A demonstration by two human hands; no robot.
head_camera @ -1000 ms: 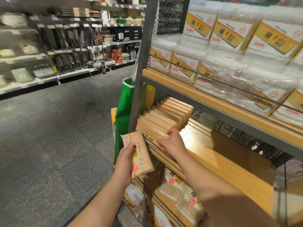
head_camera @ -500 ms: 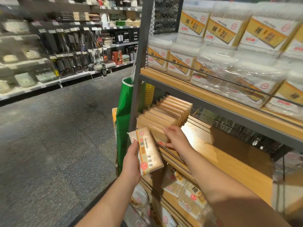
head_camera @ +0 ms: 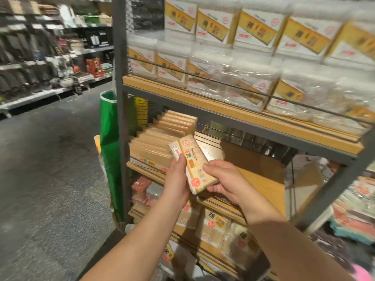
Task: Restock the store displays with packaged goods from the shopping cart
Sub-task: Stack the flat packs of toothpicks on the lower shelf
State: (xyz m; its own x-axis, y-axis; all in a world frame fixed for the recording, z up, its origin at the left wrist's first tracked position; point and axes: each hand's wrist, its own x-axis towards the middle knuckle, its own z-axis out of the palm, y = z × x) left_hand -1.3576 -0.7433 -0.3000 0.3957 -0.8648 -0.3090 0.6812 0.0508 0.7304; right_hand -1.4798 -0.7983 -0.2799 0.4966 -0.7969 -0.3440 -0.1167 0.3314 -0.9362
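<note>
As both curl, left hand (head_camera: 176,184), right hand (head_camera: 224,182), toothpick pack (head_camera: 192,162)

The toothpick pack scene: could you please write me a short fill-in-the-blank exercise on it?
1. The toothpick pack is held by ____ hands.
2. The row of matching packs stands on the ____ shelf.
3. The bag hanging beside the rack is ____.

Missing words: both; middle; green

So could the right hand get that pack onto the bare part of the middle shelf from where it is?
Probably yes. The right hand and left hand both hold the toothpick pack just in front of the middle shelf. The wood right of the row of packs is bare, and nothing stands between.
</note>
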